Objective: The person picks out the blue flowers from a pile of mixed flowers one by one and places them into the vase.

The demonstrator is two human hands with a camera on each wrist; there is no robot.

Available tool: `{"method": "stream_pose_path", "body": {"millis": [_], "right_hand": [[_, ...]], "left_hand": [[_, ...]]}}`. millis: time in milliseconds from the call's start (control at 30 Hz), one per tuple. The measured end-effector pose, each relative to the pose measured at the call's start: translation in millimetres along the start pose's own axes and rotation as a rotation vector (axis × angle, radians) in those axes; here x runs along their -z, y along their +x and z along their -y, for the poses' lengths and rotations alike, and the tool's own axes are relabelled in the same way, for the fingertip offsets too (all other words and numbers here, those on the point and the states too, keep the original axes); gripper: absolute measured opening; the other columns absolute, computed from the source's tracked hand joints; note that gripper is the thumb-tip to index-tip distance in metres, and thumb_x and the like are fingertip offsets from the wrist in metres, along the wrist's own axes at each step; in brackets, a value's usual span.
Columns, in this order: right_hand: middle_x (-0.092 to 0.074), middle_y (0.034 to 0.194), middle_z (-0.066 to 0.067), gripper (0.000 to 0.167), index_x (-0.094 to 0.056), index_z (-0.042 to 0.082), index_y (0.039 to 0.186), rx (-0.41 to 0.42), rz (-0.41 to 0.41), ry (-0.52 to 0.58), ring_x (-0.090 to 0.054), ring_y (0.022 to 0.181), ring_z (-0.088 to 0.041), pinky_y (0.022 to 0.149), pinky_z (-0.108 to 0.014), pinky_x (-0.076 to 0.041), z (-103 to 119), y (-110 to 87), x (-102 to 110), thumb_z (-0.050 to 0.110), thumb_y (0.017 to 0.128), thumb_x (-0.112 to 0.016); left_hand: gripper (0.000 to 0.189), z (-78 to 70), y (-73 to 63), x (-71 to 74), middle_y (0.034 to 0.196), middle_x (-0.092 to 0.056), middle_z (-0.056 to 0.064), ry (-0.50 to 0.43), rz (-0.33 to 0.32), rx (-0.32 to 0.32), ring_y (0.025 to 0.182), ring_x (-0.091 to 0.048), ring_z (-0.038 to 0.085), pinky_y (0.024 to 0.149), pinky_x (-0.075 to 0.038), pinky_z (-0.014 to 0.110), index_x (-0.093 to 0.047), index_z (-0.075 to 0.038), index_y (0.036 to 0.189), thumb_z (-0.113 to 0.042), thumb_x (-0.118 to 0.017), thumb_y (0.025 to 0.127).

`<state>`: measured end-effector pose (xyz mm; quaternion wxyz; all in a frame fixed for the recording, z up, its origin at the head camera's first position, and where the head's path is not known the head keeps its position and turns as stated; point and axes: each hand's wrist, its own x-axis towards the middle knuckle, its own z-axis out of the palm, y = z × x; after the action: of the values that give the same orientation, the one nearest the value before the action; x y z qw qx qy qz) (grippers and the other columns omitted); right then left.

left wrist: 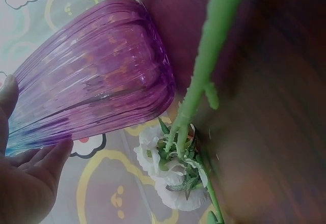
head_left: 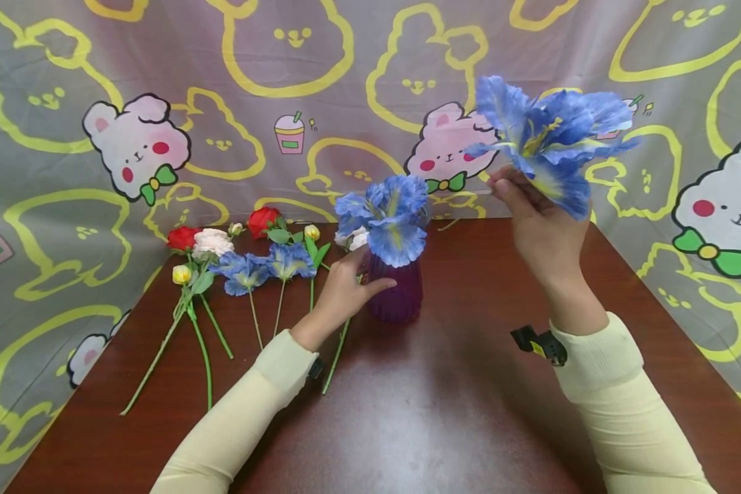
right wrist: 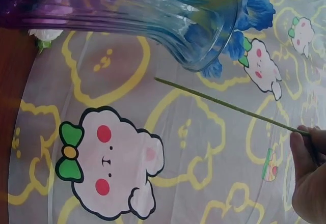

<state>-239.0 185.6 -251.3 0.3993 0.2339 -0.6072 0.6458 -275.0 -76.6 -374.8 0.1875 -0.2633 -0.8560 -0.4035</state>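
Note:
A ribbed glass vase (head_left: 401, 295), purple at the base and blue toward its rim, stands on the table. Around its side my left hand (head_left: 342, 291) holds it, thumb on one side and fingers on the other in the left wrist view. One blue iris (head_left: 392, 219) sits in the vase, its bloom over the rim. My right hand (head_left: 546, 237) is raised to the right of the vase and pinches another blue iris (head_left: 549, 137) by its thin stem. In the right wrist view that stem (right wrist: 224, 104) slants toward the vase, its free end outside the glass near the rim.
On the left of the brown table (head_left: 469, 412) lie red roses (head_left: 182, 238), a pale rose (head_left: 213, 242), yellow buds (head_left: 182, 274) and blue irises (head_left: 243, 271). White flowers (left wrist: 178, 173) lie beside the vase. A patterned cloth (head_left: 333, 62) hangs behind.

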Motion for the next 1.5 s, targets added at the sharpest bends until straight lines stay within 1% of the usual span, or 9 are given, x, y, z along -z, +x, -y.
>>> {"method": "stream_pose_path", "body": {"millis": [67, 167, 333, 433, 633, 867, 967, 1067, 1500], "right_hand": [[-0.071, 0.089, -0.012, 0.022, -0.065, -0.010, 0.104, 0.037, -0.037, 0.048, -0.069, 0.082, -0.020, 0.080, -0.027, -0.054, 0, 0.4, -2, -0.016, 0.083, -0.066], [-0.069, 0.090, -0.016, 0.020, -0.066, -0.010, 0.101, 0.044, -0.102, 0.166, -0.068, 0.084, -0.024, 0.081, -0.030, -0.055, 0, 1.0, -4, -0.017, 0.083, -0.065], [-0.069, 0.092, -0.018, 0.016, -0.067, -0.011, 0.097, 0.048, -0.189, 0.247, -0.068, 0.086, -0.027, 0.082, -0.032, -0.054, 5, 2.1, -7, -0.018, 0.084, -0.064], [-0.070, 0.093, -0.018, 0.014, -0.067, -0.011, 0.097, 0.045, -0.215, 0.254, -0.068, 0.086, -0.027, 0.083, -0.032, -0.054, 9, 2.0, -9, -0.017, 0.084, -0.064], [-0.070, 0.094, -0.018, 0.016, -0.068, -0.010, 0.099, 0.029, -0.179, 0.241, -0.068, 0.089, -0.028, 0.083, -0.033, -0.054, 9, 0.5, -13, -0.015, 0.083, -0.066], [-0.069, 0.093, -0.018, 0.014, -0.068, -0.009, 0.098, -0.026, -0.137, 0.265, -0.067, 0.088, -0.027, 0.083, -0.033, -0.054, -5, 0.7, -21, -0.013, 0.085, -0.066], [-0.069, 0.094, -0.018, 0.012, -0.068, -0.008, 0.098, -0.042, -0.111, 0.228, -0.067, 0.088, -0.027, 0.083, -0.032, -0.054, -11, 1.6, -23, -0.009, 0.086, -0.068], [-0.069, 0.094, -0.017, 0.011, -0.069, -0.006, 0.097, -0.081, -0.081, 0.199, -0.067, 0.087, -0.025, 0.082, -0.031, -0.054, -16, 2.3, -25, -0.006, 0.087, -0.068], [-0.071, 0.087, -0.010, 0.006, -0.067, -0.005, 0.092, -0.269, -0.030, 0.135, -0.070, 0.080, -0.019, 0.074, -0.028, -0.056, -36, 4.5, -43, -0.002, 0.087, -0.070]], "left_hand": [[0.068, 0.0, -0.1, 0.0, 0.122, -0.064, 0.015, 0.002, 0.006, 0.003, 0.104, -0.063, 0.022, 0.084, -0.052, 0.039, -0.055, 0.002, 0.130, -0.031, -0.083, 0.077], [0.072, 0.1, 0.2, -0.1, 0.129, -0.059, 0.017, 0.001, 0.013, 0.008, 0.111, -0.060, 0.023, 0.088, -0.051, 0.038, -0.053, 0.003, 0.133, -0.032, -0.083, 0.078], [0.072, -0.6, 1.2, 0.9, 0.130, -0.059, 0.017, -0.002, 0.021, 0.020, 0.107, -0.061, 0.021, 0.088, -0.051, 0.038, -0.052, 0.003, 0.134, -0.032, -0.082, 0.079], [0.072, -1.2, 1.7, 1.7, 0.129, -0.059, 0.017, 0.000, 0.023, 0.026, 0.104, -0.061, 0.020, 0.087, -0.051, 0.039, -0.052, 0.003, 0.134, -0.032, -0.082, 0.079], [0.071, -2.5, 1.9, 2.6, 0.130, -0.059, 0.017, -0.001, 0.021, 0.031, 0.107, -0.060, 0.021, 0.087, -0.051, 0.039, -0.052, 0.002, 0.134, -0.031, -0.082, 0.079], [0.070, -2.4, 1.5, 1.6, 0.125, -0.062, 0.016, 0.009, 0.019, 0.023, 0.105, -0.063, 0.023, 0.085, -0.052, 0.038, -0.053, 0.001, 0.133, -0.031, -0.083, 0.078], [0.067, -2.0, 1.7, 1.0, 0.121, -0.064, 0.016, 0.012, 0.020, 0.019, 0.103, -0.064, 0.023, 0.083, -0.053, 0.037, -0.055, 0.000, 0.130, -0.030, -0.083, 0.078], [0.064, -1.3, 1.3, 0.5, 0.116, -0.065, 0.014, 0.017, 0.023, 0.016, 0.099, -0.065, 0.023, 0.080, -0.053, 0.037, -0.056, 0.000, 0.128, -0.030, -0.083, 0.078], [0.070, -1.9, -0.9, 0.6, 0.124, -0.062, 0.018, 0.029, 0.026, 0.017, 0.101, -0.065, 0.026, 0.083, -0.053, 0.038, -0.053, 0.000, 0.133, -0.032, -0.082, 0.079]]}}
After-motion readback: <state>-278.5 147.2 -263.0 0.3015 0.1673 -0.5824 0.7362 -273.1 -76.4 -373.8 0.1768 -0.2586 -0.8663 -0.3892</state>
